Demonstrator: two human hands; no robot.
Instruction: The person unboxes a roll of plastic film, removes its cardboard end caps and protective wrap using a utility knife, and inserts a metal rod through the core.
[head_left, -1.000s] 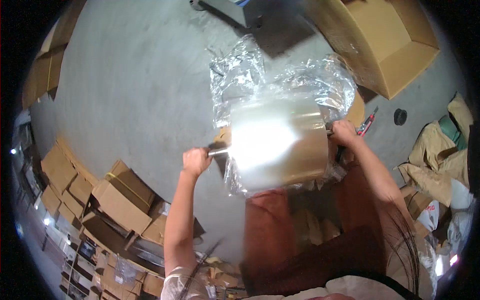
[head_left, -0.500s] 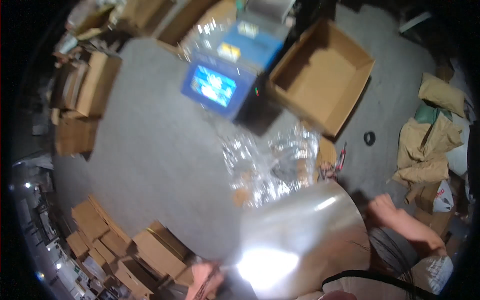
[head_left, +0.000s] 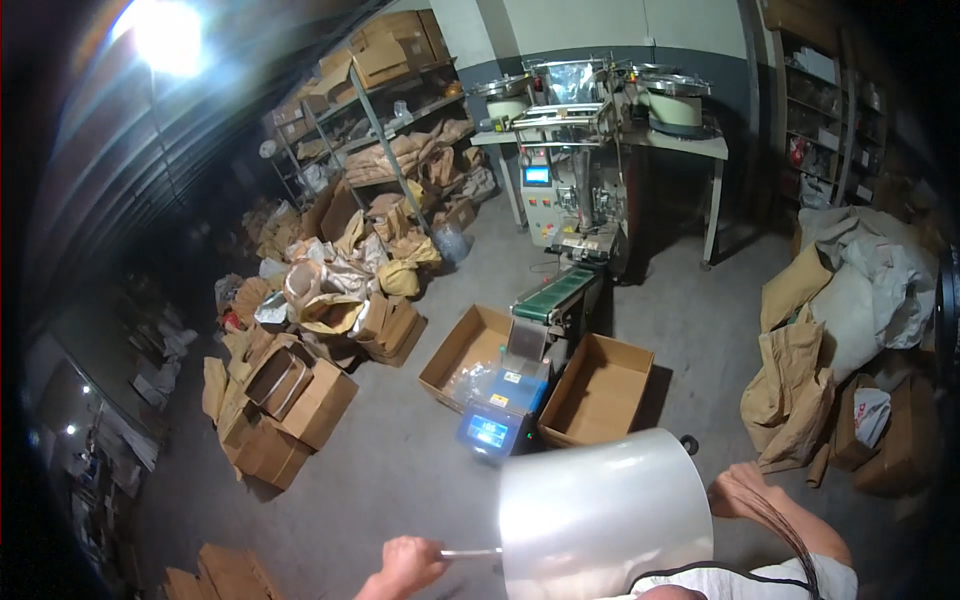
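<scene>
A large roll of shiny, clear-silvery plastic film [head_left: 605, 515] is held up close in front of my body. From its left end sticks out a thin metal rod [head_left: 472, 554], with my left hand [head_left: 412, 562] closed in a fist around it. At the roll's right end my right hand [head_left: 742, 490] is also closed, apparently around the same rod; the rod itself is hidden there. Beyond the roll stands a blue box-shaped device with a lit screen [head_left: 490, 430], between two open cardboard boxes, the right one [head_left: 598, 388] and the left one [head_left: 450, 360].
A green conveyor belt [head_left: 556, 292] leads up to a packaging machine [head_left: 570, 190] flanked by tables with round bowls. Cardboard boxes [head_left: 300, 400] and sacks [head_left: 370, 260] crowd the left side; paper sacks [head_left: 790, 390] lie at right. A black ring [head_left: 689, 444] is on the floor.
My view has tilted up from the floor to the machine and shelves. The roll stays between my hands, now more level. The clear plastic seen on the floor beyond the roll is out of sight.
</scene>
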